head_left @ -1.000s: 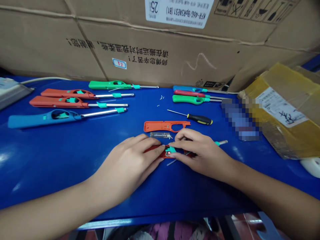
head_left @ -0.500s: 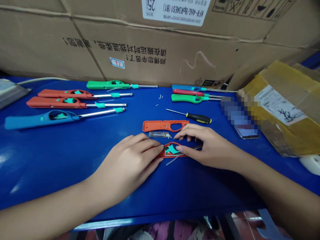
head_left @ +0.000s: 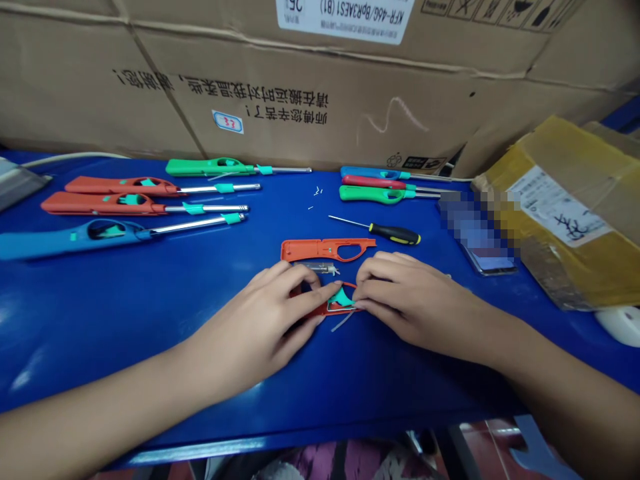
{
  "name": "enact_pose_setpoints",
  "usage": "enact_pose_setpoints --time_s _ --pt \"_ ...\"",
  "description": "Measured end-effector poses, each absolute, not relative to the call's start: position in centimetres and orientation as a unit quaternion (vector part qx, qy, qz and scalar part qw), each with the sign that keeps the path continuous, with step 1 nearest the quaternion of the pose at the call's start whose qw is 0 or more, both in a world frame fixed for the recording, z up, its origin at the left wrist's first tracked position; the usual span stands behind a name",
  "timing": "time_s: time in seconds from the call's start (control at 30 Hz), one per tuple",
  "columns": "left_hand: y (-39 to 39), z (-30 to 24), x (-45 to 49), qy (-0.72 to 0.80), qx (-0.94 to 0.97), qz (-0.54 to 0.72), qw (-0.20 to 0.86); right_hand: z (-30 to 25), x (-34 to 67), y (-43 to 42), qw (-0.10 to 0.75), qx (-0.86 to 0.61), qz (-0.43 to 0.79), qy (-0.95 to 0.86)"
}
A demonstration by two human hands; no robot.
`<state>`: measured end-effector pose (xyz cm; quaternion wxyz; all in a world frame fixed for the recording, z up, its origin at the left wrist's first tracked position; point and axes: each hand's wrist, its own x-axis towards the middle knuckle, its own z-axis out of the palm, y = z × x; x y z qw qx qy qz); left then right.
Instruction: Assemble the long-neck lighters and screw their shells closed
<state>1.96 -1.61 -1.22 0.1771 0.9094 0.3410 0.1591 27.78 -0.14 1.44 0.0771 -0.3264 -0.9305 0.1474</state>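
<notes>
On the blue table, an orange lighter shell half (head_left: 324,310) lies between my hands, with a green trigger (head_left: 341,299) and a thin wire inside. My left hand (head_left: 265,320) grips its left end, the index fingertip pressing beside the trigger. Bent over its right end, my right hand (head_left: 420,303) has its fingers pinched together there and covers that part. A thin clear tube (head_left: 343,322) sticks out below the shell. Just beyond my fingers are a transparent fuel tank (head_left: 323,268), partly hidden by my left hand, and the other orange shell half (head_left: 310,250).
Behind these lies a black-yellow screwdriver (head_left: 397,233), with tiny white bits (head_left: 317,191) farther back. Several long lighters, including a blue one (head_left: 70,239) and a green one (head_left: 370,193), lie left and right. A phone (head_left: 493,260) and cardboard box (head_left: 550,220) sit at right.
My right hand's fingers have drawn together and closed on the right end of the shell. My left index finger has moved forward to the trigger. The view has shifted slightly.
</notes>
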Motion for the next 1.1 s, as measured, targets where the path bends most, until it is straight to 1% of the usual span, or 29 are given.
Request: enact_pose_setpoints --time_s 0.27,0.37,0.43,0.5,0.67,0.8,0.97,1.1 --pt "-1.64 -1.30 1.90 0.329 0.919 0.147 0.158 1.43 27.83 -0.22 0.065 -0.335 0.171 -0.924" --pt "-1.75 -1.20 1.92 0.330 0.922 0.135 0.149 1.46 27.64 -0.31 0.071 -0.326 0.149 -0.931" --pt "-1.86 -1.13 2.03 0.333 0.918 0.138 0.165 1.46 27.47 -0.42 0.068 -0.314 0.125 -0.939" --pt "-1.93 -1.11 2.18 0.345 0.904 0.153 0.199 1.39 27.35 -0.50 0.070 -0.313 0.128 -0.938" --pt "-1.82 -1.17 2.41 0.370 0.875 0.184 0.253 1.13 27.43 -0.33 0.116 -0.370 0.250 -0.887" --pt "-1.78 -1.08 2.45 0.361 0.869 0.205 0.270 0.99 27.59 -0.11 0.126 -0.424 0.322 -0.837" --pt "-1.93 -0.97 2.41 0.345 0.859 0.222 0.306 0.89 27.43 -0.09 0.114 -0.414 0.355 -0.830" --pt "-2.02 -0.92 2.38 0.337 0.863 0.226 0.300 0.88 27.22 -0.13 0.126 -0.392 0.367 -0.834"
